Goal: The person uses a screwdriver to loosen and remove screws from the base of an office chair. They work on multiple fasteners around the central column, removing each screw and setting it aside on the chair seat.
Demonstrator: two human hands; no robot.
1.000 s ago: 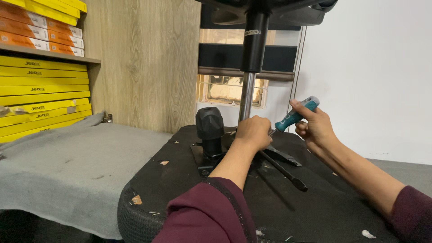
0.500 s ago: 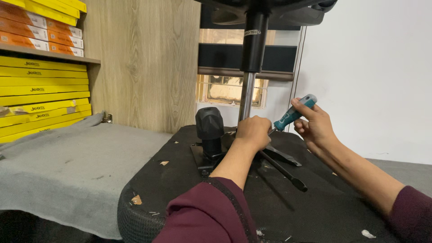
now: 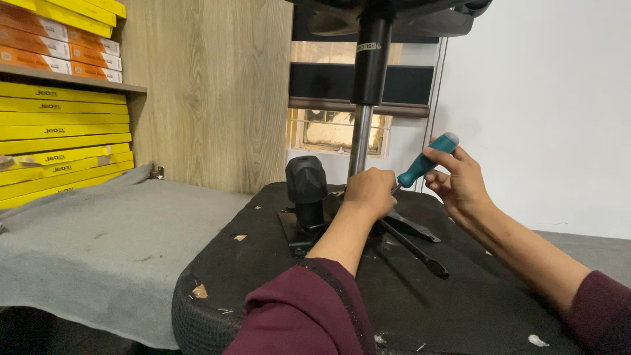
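So the big thing here is an upturned office chair seat, black underside facing up, lying on a bench covered in grey felt. The gas-lift column sticks straight up out of the mechanism plate, with the chair base hanging at the top of the frame.

The person's left hand is clenched low around the foot of the column, right at the plate. The right hand grips the teal handle of a screwdriver, angled down with its tip hidden behind the left fist.

What could go wrong, judging from this: that tip points straight at the left hand's knuckles, so if it cams out of the screw it probably jabs a finger. The seat overhangs the bench edge a bit, so heavy pushing might rock it. The black lever lies loose-looking across the underside and could snag a sleeve. The black knob stands just left of the fist and crowds the working space.

Room-wise: wood-grain panel behind, a shelf of yellow and orange boxes on the left, a plain white wall on the right, and a small window behind the column. Bits of debris are scattered on the seat's edge.
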